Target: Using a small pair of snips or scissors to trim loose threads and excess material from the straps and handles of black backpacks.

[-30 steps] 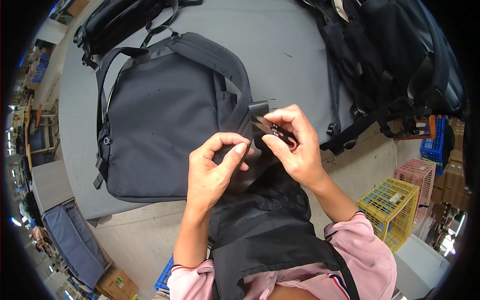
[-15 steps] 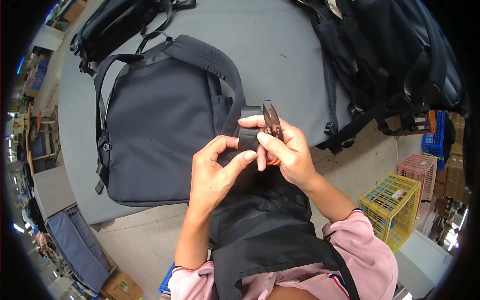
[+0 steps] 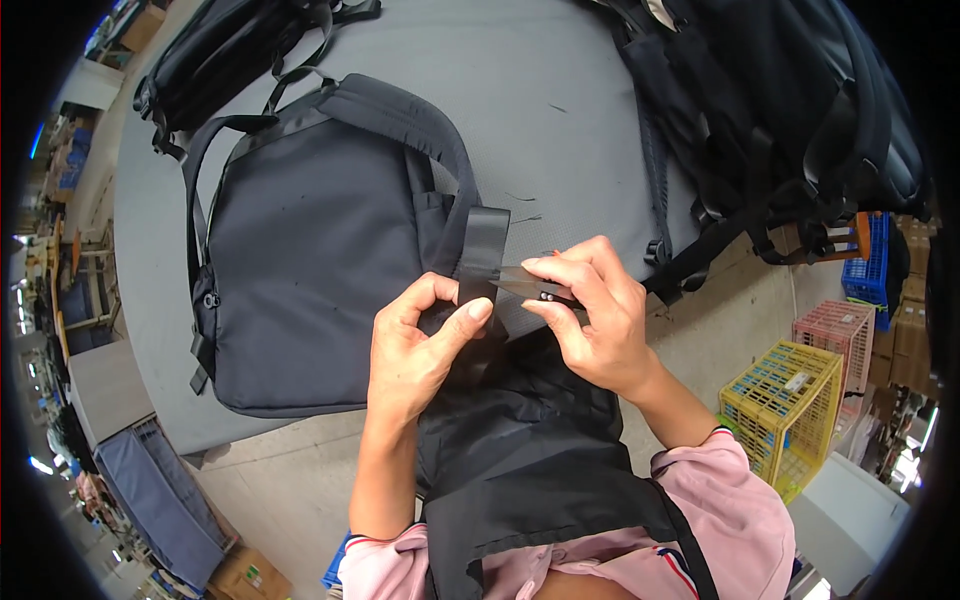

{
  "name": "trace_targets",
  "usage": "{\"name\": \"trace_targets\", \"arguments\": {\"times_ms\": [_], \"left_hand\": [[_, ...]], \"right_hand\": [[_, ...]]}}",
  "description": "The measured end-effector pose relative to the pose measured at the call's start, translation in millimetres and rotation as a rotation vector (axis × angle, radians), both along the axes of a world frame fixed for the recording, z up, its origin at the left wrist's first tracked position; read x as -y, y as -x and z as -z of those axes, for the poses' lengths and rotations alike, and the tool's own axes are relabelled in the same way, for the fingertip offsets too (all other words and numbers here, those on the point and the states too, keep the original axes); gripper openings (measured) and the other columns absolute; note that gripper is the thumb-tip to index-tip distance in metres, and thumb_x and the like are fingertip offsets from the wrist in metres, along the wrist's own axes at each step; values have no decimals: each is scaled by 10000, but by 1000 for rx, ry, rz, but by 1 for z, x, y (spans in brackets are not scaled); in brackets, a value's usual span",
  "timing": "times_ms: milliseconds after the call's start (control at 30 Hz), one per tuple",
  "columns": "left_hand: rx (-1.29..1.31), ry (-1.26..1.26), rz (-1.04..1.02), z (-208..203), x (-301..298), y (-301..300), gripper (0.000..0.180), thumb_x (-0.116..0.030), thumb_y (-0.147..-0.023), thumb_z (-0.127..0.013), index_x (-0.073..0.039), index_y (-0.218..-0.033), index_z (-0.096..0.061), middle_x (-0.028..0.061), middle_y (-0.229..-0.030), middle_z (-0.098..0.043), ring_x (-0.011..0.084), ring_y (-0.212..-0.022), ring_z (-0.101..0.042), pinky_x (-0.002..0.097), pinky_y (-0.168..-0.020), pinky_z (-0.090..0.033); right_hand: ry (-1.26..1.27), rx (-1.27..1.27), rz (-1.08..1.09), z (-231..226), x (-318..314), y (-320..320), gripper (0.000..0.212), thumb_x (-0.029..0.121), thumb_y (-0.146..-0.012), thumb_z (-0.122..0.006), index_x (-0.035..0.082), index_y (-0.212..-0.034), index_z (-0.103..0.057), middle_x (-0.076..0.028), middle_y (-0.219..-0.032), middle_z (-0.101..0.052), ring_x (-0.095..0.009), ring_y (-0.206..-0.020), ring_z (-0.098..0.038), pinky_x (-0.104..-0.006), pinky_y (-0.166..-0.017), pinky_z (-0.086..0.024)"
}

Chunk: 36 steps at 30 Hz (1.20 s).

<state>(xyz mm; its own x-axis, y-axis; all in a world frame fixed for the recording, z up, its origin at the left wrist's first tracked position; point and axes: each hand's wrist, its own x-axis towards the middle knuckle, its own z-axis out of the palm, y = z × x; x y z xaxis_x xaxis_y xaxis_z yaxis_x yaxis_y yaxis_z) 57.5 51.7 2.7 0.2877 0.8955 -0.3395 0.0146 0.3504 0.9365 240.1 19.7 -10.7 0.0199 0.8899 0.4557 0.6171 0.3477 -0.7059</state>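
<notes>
A black backpack (image 3: 310,270) lies on the grey table, one padded shoulder strap arching over its right side. Near that side, my left hand (image 3: 420,345) pinches a black webbing strap (image 3: 486,240) between thumb and fingers; the strap's upper end stands up past them. My right hand (image 3: 600,310) grips a small pair of dark thread snips (image 3: 528,285) between thumb and fingers. The snips point left, and their tips are at the strap's right edge. Whether the blades touch the webbing I cannot tell.
More black bags (image 3: 770,110) are heaped at the table's right, and another black bag (image 3: 225,65) lies at the far left. Loose thread bits (image 3: 525,217) lie on the grey table (image 3: 560,150). A yellow plastic crate (image 3: 780,410) stands on the floor at right.
My right hand has let go of the strap and turned the snips from pointing up to pointing left at the webbing. My left hand still holds the strap, shifted slightly left.
</notes>
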Motion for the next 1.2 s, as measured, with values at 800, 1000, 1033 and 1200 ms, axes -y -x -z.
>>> {"name": "trace_targets", "arguments": {"times_ms": [800, 1000, 1033, 1200], "left_hand": [[120, 51, 22, 1, -4, 6, 204, -79, -824, -692, 23, -993, -640, 39, -821, -638, 77, -696, -580, 212, -634, -501], [123, 67, 31, 1, -2, 8, 185, -80, -833, -679, 25, -981, -643, 35, -794, -633, 70, -684, -570, 207, -632, -489], [138, 75, 28, 2, -2, 9, 183, -80, -835, -676, 26, -981, -644, 33, -790, -632, 69, -682, -567, 206, -632, -486], [123, 67, 21, 2, -5, 11, 182, -82, -838, -674, 28, -980, -642, 32, -787, -629, 67, -678, -563, 204, -632, -480]], "right_hand": [[-47, 101, -91, 5, -9, -8, 304, -46, -642, -723, 42, -924, -654, -65, -765, -561, -167, -591, -542, -281, -526, -441], [-6, -28, -57, 7, -3, -5, 306, -32, -640, -734, 48, -926, -660, -57, -742, -569, -176, -593, -548, -292, -521, -434], [-7, -28, -59, 6, -4, -4, 306, -32, -640, -734, 48, -926, -660, -57, -742, -569, -176, -593, -548, -292, -521, -434], [-42, 115, -113, 4, -12, -2, 315, -42, -647, -732, 42, -942, -659, -59, -759, -569, -165, -590, -544, -281, -537, -450]]}}
